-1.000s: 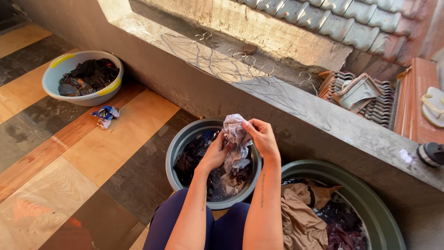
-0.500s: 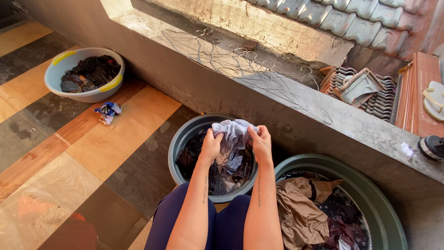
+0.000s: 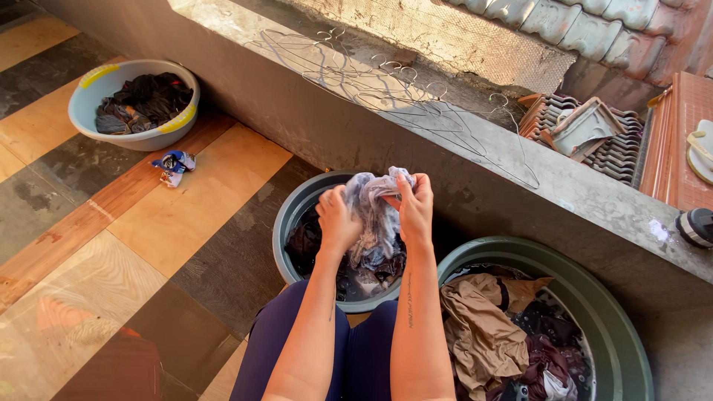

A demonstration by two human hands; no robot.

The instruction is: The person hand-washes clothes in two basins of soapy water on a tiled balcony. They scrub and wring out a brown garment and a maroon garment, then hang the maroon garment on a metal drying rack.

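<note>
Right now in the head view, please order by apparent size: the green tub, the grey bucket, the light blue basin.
1. green tub, though it is nearest the camera and cut off.
2. grey bucket.
3. light blue basin, farthest away, so unsure.

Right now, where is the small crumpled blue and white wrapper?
In the head view the crumpled wrapper lies on the floor at the left, just below the light blue basin of dark clothes and left of the grey bucket.
</note>
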